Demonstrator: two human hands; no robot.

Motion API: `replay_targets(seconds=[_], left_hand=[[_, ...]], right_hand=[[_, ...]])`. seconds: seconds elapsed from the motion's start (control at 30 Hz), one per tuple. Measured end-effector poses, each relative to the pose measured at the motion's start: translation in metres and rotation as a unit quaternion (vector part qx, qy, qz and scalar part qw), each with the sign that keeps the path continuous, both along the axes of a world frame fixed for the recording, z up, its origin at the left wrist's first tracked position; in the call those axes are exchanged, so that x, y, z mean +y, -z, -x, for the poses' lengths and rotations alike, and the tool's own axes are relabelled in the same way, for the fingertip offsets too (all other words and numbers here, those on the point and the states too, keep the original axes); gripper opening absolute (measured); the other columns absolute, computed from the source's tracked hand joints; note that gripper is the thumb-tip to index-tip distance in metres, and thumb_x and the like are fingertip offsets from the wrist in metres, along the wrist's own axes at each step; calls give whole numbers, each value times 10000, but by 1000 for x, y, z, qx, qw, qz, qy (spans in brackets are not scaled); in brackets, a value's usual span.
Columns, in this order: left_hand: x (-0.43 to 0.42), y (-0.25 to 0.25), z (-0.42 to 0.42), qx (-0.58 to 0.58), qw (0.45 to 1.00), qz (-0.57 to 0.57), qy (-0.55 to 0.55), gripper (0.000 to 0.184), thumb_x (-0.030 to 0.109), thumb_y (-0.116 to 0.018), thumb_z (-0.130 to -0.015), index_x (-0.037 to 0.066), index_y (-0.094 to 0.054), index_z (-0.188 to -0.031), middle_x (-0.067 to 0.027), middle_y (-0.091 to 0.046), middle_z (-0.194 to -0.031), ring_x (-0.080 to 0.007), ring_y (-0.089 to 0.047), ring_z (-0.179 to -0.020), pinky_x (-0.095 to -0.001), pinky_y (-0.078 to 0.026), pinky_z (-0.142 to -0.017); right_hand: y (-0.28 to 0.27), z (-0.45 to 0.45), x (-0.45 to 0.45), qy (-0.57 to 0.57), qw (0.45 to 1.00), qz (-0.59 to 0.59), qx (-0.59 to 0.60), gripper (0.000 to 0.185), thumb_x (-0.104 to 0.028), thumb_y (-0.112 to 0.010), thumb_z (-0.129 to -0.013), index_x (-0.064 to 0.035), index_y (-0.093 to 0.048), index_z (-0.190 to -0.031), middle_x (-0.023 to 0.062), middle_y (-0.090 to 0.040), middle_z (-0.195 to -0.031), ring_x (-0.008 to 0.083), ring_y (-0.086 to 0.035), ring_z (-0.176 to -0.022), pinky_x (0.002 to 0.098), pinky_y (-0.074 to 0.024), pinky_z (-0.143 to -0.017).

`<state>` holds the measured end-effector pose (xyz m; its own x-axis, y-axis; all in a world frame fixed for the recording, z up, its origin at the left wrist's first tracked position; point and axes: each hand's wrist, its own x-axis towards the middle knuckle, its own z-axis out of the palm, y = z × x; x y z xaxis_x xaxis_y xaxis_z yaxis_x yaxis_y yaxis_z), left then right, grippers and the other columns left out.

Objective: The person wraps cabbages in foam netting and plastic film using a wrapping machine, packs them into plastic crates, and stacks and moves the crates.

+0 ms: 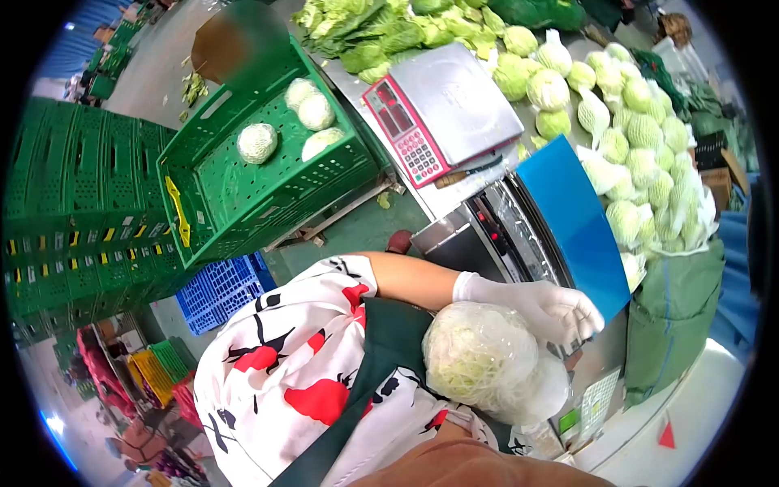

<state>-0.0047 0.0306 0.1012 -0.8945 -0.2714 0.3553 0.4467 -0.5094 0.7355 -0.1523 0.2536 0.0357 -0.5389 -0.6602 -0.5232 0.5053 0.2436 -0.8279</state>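
Note:
A round, pale green cabbage [475, 353] in clear plastic film is close in front of my apron. My left hand [560, 312], in a white glove, is just beyond it, near the blue panel's lower edge. Its fingers are curled, and what they hold cannot be made out. My right hand [548, 390] appears as a white gloved patch against the cabbage's far side, supporting it, its fingers mostly hidden by film. Beside my left hand stands a wrapping machine [503, 227] with a blue panel [572, 219].
A red-and-silver digital scale [454, 105] stands past the machine. Netted cabbages [641, 154] are heaped at right, with loose leaves [373, 36] behind. A green crate [268, 203] holds several cabbages. Stacked green crates [89, 187] and a blue crate [223, 292] are at left.

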Motion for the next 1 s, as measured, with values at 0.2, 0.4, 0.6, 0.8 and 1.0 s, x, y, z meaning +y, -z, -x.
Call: replay_targets(seconds=[0.2, 0.4, 0.6, 0.8, 1.0], left_hand=[[-38, 35, -69, 113, 980, 113, -114, 388, 268, -525, -1005, -45, -634, -1207, -96, -665, -1150, -177, -611, -1118, -340, -479, -956], [-139, 77, -188, -253, 790, 207, -519, 311, 157, -628, -936, 54, -639, -1229, -87, -635, -1235, -200, -578, -1199, -346, -442, -1030], [-288, 220, -437, -745, 203, 346, -533, 905, 524, -676, -809, 69, -310, -1500, -171, -356, -1532, -410, -264, -1438, -642, -205, -1128], [-246, 222, -515, -796, 326, 372, -348, 705, 566, -691, -783, 96, -590, -1298, -135, -530, -1367, -377, -496, -1244, -500, -483, -969], [-152, 91, -440, -371, 832, -22, -412, 889, 516, -686, -868, -36, -358, -1484, -173, -465, -1474, -270, -472, -1340, -385, -369, -1128]], right_hand=[[-28, -44, -64, -100, 985, 105, -96, 899, -696, -457, -864, -27, -390, -1461, 176, -467, -1447, 323, -436, -1347, 450, -337, -1138], [46, -75, -147, -226, 947, 117, -194, 827, -628, -436, -917, -31, -371, -1485, 153, -450, -1486, 310, -434, -1364, 459, -337, -1145], [-5, -169, -264, -299, 903, 194, -240, 751, -524, -531, -927, -11, -396, -1459, 167, -471, -1466, 302, -453, -1349, 452, -348, -1138], [-11, -219, -314, -349, 883, 193, -248, 631, -460, -486, -974, -37, -429, -1440, 143, -507, -1437, 291, -487, -1320, 460, -381, -1114], [-20, -283, -360, -354, 874, 195, -269, 635, -486, -416, -995, -69, -390, -1473, 117, -459, -1478, 282, -456, -1348, 448, -371, -1119]])
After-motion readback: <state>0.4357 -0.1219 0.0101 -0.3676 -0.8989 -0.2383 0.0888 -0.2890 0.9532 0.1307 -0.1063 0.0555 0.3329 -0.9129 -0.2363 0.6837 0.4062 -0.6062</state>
